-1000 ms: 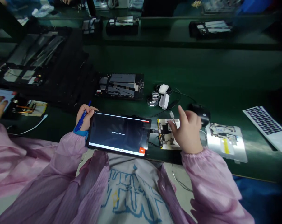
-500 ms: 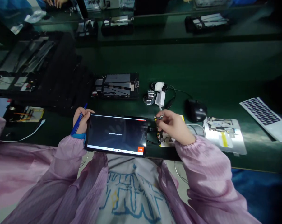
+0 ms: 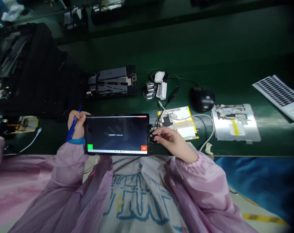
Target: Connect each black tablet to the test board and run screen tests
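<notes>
My left hand [image 3: 76,124] grips the left edge of a tablet [image 3: 117,136], with a blue pen [image 3: 73,127] tucked in the same fingers. The tablet's dark screen is lit, with a green box at lower left and a red one at lower right. At its right edge, my right hand [image 3: 170,140] pinches a small black cable plug [image 3: 152,135], partly covered by the fingertips. Behind that hand lies a flat battery pack [image 3: 185,123] with yellow edges. A white cable [image 3: 205,116] stretches over the pack, its plug end loose.
A black mouse [image 3: 202,98] and a metal plate [image 3: 236,124] lie to the right, with a label sheet [image 3: 280,94] beyond. A tally counter [image 3: 150,90] stands behind the tablet. Opened tablet bodies [image 3: 112,81] and a tall black stack [image 3: 47,71] occupy the left.
My right hand has let go of the white cable and moved down and left to the tablet's right edge. A green box has appeared on the screen. The view has shifted.
</notes>
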The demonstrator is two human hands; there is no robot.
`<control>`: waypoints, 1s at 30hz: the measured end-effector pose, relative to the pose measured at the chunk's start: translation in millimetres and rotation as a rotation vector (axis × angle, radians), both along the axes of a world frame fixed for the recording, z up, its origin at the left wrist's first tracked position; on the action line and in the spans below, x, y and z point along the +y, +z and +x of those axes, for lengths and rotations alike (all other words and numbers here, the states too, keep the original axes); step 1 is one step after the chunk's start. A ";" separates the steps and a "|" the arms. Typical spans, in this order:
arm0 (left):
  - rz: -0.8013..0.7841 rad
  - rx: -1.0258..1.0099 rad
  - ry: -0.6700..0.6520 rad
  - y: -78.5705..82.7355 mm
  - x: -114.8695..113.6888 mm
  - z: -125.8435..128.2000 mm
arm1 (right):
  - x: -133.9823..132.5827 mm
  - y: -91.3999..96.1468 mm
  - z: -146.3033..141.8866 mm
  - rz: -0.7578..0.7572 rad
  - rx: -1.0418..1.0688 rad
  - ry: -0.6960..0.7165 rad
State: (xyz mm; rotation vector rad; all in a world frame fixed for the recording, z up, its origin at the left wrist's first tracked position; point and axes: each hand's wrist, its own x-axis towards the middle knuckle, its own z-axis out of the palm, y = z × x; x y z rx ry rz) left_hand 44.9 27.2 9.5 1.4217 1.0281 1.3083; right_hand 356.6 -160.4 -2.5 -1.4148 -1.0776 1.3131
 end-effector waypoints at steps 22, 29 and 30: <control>0.060 0.125 0.010 -4.0 1.4 -4.5 | 0.3 -5.9 -9.4 0.008 0.053 -0.097; 0.029 0.081 -0.006 -2.4 -1.7 -2.7 | -1.8 -5.9 -10.4 -0.047 0.060 -0.110; 0.028 0.079 -0.009 -2.8 -1.6 -3.3 | -1.7 -6.2 -10.8 -0.052 0.062 -0.115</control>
